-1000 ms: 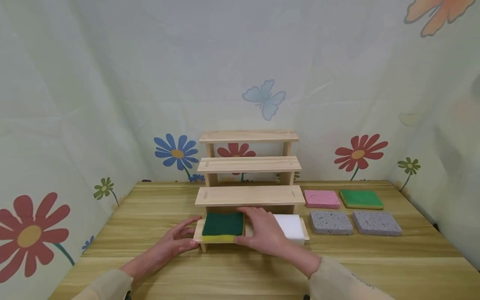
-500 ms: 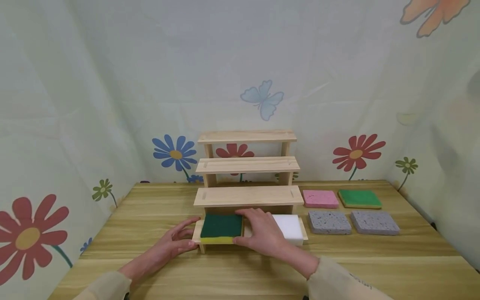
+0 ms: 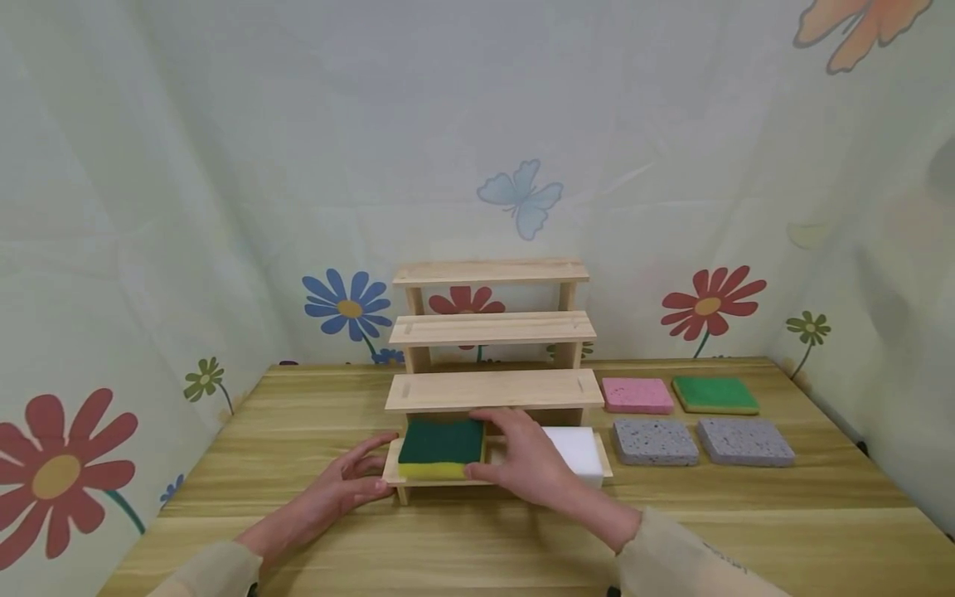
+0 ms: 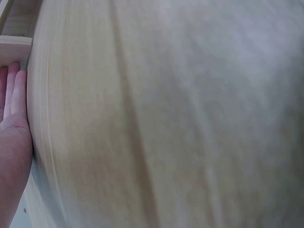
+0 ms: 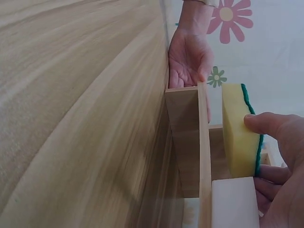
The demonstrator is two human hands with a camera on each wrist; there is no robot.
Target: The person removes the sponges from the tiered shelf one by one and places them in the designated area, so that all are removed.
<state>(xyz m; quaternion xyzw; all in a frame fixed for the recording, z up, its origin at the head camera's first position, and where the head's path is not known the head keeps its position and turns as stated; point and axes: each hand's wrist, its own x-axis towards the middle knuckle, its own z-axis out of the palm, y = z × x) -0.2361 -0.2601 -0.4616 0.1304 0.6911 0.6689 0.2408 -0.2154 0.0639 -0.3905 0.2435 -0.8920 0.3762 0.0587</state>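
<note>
My right hand (image 3: 525, 458) grips a sponge (image 3: 442, 448) with a dark green scouring top and yellow body, thumb at its front and fingers behind. In the right wrist view a gap shows between the sponge (image 5: 237, 130) and the lowest step of a wooden stand (image 5: 204, 156). At the left end of that step (image 3: 393, 464), my left hand (image 3: 351, 474) rests its fingertips against the wood. Seen from the left wrist, the fingers of this hand (image 4: 14, 99) are fairly straight. A white sponge (image 3: 576, 454) lies on the step's right end, partly behind my right hand.
The stand's upper steps (image 3: 492, 390) rise toward a flower-printed cloth (image 3: 515, 99). On the table (image 3: 448, 547), right of the stand, lie a pink sponge (image 3: 637, 395), a green-topped sponge (image 3: 716, 395) and two speckled grey sponges (image 3: 656, 442).
The green and yellow sponge has come up slightly from the lowest step in my right hand, tilting a little. My left hand stays at the step's end.
</note>
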